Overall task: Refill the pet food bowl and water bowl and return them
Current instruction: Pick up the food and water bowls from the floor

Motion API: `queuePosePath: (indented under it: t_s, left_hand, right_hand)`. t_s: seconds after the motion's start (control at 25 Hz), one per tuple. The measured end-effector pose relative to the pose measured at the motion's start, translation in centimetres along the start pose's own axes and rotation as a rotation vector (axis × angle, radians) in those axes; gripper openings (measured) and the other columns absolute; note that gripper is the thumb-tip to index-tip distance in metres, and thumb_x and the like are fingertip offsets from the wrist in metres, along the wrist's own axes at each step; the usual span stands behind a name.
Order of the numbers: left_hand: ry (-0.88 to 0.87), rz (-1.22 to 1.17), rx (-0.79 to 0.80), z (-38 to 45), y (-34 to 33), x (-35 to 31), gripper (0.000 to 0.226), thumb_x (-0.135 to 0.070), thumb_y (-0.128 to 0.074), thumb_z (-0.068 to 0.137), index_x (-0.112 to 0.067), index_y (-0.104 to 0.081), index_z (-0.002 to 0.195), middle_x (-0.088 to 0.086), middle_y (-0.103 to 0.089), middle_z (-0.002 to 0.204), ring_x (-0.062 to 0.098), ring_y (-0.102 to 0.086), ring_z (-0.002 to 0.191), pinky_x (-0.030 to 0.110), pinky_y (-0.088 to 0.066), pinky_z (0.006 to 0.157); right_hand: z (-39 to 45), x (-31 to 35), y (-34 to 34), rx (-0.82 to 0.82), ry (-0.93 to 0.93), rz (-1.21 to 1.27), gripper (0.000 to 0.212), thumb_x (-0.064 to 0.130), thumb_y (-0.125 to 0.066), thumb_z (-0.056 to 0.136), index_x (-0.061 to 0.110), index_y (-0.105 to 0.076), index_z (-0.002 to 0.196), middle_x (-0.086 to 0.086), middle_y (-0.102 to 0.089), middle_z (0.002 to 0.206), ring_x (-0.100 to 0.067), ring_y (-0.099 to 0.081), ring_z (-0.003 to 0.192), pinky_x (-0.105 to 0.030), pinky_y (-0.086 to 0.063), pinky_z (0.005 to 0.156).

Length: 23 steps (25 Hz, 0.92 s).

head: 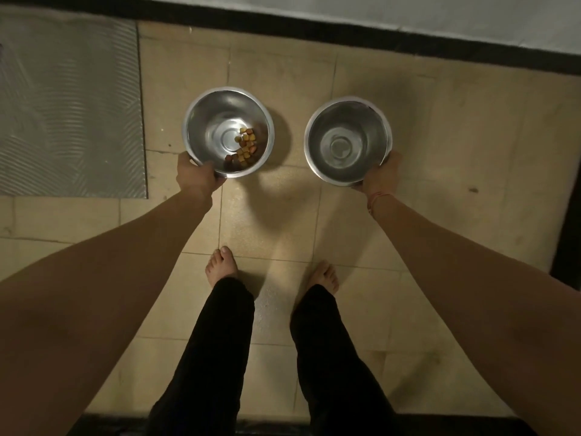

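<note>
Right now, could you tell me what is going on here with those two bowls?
A person stands barefoot on a tiled floor, holding a steel bowl in each hand by its near rim. The left hand grips the food bowl, which holds only a few kibble pieces. The right hand grips the water bowl; whether it holds water is unclear. A grey mat lies to the left.

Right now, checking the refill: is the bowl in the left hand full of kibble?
No, the left hand holds a steel bowl with only a few kibble pieces.

Two upright steel bowls: food bowl (207, 121) (few kibbles) left, water bowl (371, 133) right.
</note>
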<state>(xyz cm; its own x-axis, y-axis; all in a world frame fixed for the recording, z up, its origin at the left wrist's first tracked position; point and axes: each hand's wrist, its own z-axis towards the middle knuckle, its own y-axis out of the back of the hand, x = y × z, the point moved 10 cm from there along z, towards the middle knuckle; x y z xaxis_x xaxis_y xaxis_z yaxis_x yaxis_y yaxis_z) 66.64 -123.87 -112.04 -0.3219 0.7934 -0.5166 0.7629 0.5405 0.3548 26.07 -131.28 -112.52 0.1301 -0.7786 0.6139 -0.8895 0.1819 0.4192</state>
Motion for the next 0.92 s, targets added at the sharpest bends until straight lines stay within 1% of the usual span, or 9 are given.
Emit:
queuePosePath:
  t_s: [0.08,0.16,0.28,0.44,0.52,0.68,0.76,0.84,0.92]
  left_hand:
    - [-0.042,0.01,0.019,-2.0,0.9,-2.1,0.052,0.002,-0.063,0.089,-0.014,-0.047,0.135,0.013,-0.056,0.126,0.028,-0.065,0.104,0.025,-0.061,0.061]
    - [-0.07,-0.022,0.045,-4.2,2.1,-5.2,0.052,0.003,-0.061,0.088,-0.015,-0.047,0.134,0.016,-0.055,0.129,0.031,-0.065,0.108,0.022,-0.059,0.058]
    - [-0.092,-0.05,0.076,-7.6,4.1,-9.0,0.054,0.004,-0.058,0.089,-0.017,-0.044,0.137,0.015,-0.054,0.132,0.031,-0.065,0.106,0.02,-0.057,0.057]
    - [-0.153,-0.112,0.081,-14.0,8.3,-15.9,0.06,0.006,-0.06,0.089,-0.016,-0.043,0.142,0.017,-0.054,0.134,0.03,-0.065,0.107,0.02,-0.059,0.057]
    - [-0.186,-0.108,0.103,-17.9,10.1,-18.6,0.06,0.005,-0.061,0.089,-0.014,-0.042,0.142,0.017,-0.055,0.129,0.024,-0.066,0.099,0.019,-0.059,0.057]
    - [-0.22,-0.074,0.162,-25.1,13.3,-22.3,0.058,0.002,-0.062,0.091,-0.014,-0.042,0.143,0.016,-0.058,0.121,0.019,-0.067,0.087,0.019,-0.06,0.059]
    - [-0.229,-0.077,0.167,-28.5,15.3,-23.6,0.058,0.001,-0.062,0.091,-0.014,-0.042,0.143,0.017,-0.06,0.119,0.02,-0.069,0.085,0.02,-0.059,0.059]
    - [-0.237,-0.113,0.172,-32.4,17.2,-24.3,0.059,0.001,-0.062,0.091,-0.014,-0.041,0.144,0.016,-0.062,0.115,0.021,-0.07,0.086,0.023,-0.059,0.061]
    - [-0.256,-0.136,0.18,-35.8,18.7,-24.8,0.059,0.002,-0.062,0.091,-0.013,-0.041,0.144,0.014,-0.062,0.11,0.022,-0.069,0.086,0.025,-0.058,0.063]
  right_hand:
    - [-2.3,2.9,0.5,0.019,0.004,0.038,0.02,0.008,-0.044,0.094,0.02,-0.039,0.109,0.008,-0.048,0.096,-0.025,-0.06,0.095,-0.039,-0.06,0.052]
    - [-4.8,6.0,1.3,0.033,0.025,0.036,0.02,0.008,-0.044,0.094,0.021,-0.039,0.109,0.008,-0.049,0.096,-0.023,-0.061,0.092,-0.035,-0.058,0.049]
    - [-8.0,10.6,2.6,0.082,0.08,0.018,0.021,0.004,-0.045,0.095,0.019,-0.04,0.108,0.007,-0.05,0.096,-0.018,-0.06,0.086,-0.032,-0.057,0.045]
    - [-13.3,18.1,5.2,0.158,0.153,0.016,0.027,0.004,-0.042,0.097,0.012,-0.041,0.123,0.002,-0.051,0.105,-0.016,-0.058,0.086,-0.028,-0.057,0.043]
    - [-15.8,21.6,6.9,0.16,0.184,-0.004,0.033,0.006,-0.042,0.096,0.012,-0.039,0.129,0.003,-0.051,0.106,-0.015,-0.058,0.087,-0.031,-0.058,0.045]
    - [-21.2,27.6,11.5,0.088,0.236,-0.164,0.033,0.014,-0.041,0.092,0.017,-0.042,0.125,0.004,-0.053,0.09,-0.033,-0.066,0.093,-0.054,-0.06,0.066]
    - [-24.4,30.4,13.6,0.092,0.299,-0.191,0.033,0.015,-0.04,0.093,0.016,-0.041,0.126,-0.002,-0.057,0.096,-0.036,-0.068,0.09,-0.056,-0.06,0.068]
    - [-27.8,32.4,15.6,0.124,0.342,-0.163,0.033,0.014,-0.039,0.095,0.015,-0.039,0.128,-0.005,-0.055,0.106,-0.035,-0.067,0.094,-0.054,-0.061,0.068]
    - [-30.6,33.4,17.4,0.138,0.334,-0.139,0.033,0.014,-0.04,0.097,0.014,-0.037,0.131,-0.005,-0.053,0.11,-0.031,-0.066,0.094,-0.044,-0.062,0.062]
